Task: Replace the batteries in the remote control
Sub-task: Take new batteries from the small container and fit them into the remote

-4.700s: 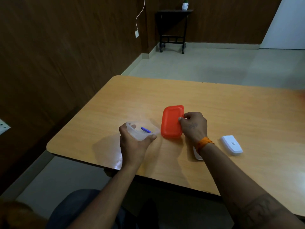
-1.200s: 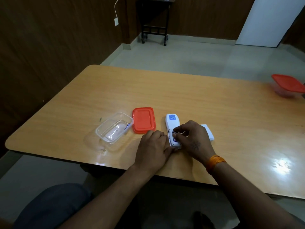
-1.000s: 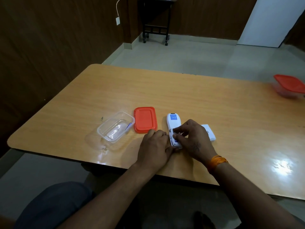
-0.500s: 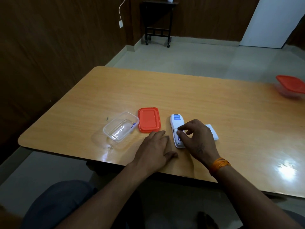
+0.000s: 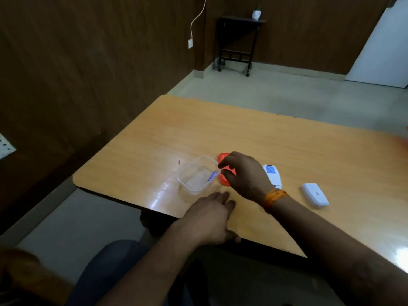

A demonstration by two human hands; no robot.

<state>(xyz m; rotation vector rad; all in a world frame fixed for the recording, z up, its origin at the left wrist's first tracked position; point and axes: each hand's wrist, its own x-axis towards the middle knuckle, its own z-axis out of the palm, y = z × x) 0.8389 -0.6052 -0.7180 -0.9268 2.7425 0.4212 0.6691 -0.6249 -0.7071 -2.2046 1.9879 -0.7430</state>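
The wooden table (image 5: pixel 254 133) is offering bare room toward twelve o'clock. The left hand (image 5: pixel 209 219) is lying flat, fingers relaxed, at its six o'clock edge. The right hand (image 5: pixel 242 173) is hovering over the orange lid (image 5: pixel 223 181) (fingers curled, whether grasping anything I cannot tell). The remote control (image 5: pixel 273 176) is lying at the hand's three o'clock, the clear container (image 5: pixel 195 177) at nine.

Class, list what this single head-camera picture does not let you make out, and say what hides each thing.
- Orange lid: mostly covered by the right hand.
- Remote control: near end hidden by the right wrist; the battery bay is unseen.
- Right fingertips: too small and blurred to show whether they hold anything.
- Blue battery in the clear container: label too small.
- Red blur: cut by the right edge.
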